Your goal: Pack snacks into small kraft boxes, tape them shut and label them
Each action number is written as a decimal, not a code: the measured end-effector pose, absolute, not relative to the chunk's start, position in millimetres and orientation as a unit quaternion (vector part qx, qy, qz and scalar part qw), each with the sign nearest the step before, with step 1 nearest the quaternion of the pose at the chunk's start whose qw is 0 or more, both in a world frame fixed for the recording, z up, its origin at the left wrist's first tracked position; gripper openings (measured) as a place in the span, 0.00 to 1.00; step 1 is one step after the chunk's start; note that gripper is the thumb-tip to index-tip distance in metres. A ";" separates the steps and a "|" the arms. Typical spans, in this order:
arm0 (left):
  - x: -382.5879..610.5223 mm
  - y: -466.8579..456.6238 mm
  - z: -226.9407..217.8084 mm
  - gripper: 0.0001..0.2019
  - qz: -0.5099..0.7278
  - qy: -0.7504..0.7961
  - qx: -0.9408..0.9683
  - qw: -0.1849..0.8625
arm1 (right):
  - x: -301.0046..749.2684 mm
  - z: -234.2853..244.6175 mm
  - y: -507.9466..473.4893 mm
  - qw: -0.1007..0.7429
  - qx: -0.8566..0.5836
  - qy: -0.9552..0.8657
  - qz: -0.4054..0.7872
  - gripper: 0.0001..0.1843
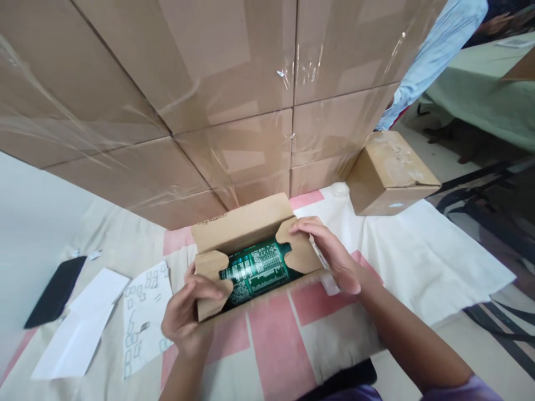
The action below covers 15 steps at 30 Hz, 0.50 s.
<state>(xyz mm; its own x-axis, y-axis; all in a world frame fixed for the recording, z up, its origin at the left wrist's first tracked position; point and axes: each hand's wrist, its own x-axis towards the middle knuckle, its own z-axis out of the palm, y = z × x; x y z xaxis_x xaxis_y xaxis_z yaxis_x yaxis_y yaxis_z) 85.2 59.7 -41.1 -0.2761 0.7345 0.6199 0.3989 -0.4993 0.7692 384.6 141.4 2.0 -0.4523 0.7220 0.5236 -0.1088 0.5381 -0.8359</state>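
Note:
A small cardboard box lies on the cloth with its long lid flap raised at the back. Inside rests a dark green, shiny container covered in white print; its ends are hidden under the notched side flaps. My left hand is closed around the box's left end, fingers and thumb pressing on the left flap. At the other end, my right hand has its fingertips on the right flap, with the palm beside the box's right side.
Taped cardboard cartons form a wall behind the box. A closed carton stands at right on white cloth. Left are a paper with drawings, folded white paper and a black flat object. A person's light-blue sleeve shows behind.

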 end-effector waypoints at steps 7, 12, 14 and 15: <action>92.1 54.5 -21.8 0.42 0.631 0.500 0.449 0.388 | 384.8 -2.3 141.5 0.388 -0.333 -0.666 0.543 0.50; 81.6 60.1 -27.0 0.44 0.625 0.481 0.490 0.371 | 383.7 -4.2 145.2 0.452 -0.300 -0.680 0.493 0.36; 77.3 63.5 -30.8 0.35 0.625 0.469 0.524 0.338 | 384.2 -3.2 148.5 0.468 -0.266 -0.727 0.425 0.23; 75.3 64.9 -31.8 0.28 0.618 0.469 0.543 0.321 | 384.6 -2.3 150.2 0.467 -0.249 -0.749 0.398 0.18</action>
<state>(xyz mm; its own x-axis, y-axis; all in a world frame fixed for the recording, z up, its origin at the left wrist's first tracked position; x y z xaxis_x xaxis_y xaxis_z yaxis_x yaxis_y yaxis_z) 75.3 64.9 -31.8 -0.2037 0.9062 0.3705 0.1132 -0.3541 0.9283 384.6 150.2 -2.3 -0.4388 0.7458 0.5013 0.0015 0.5585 -0.8295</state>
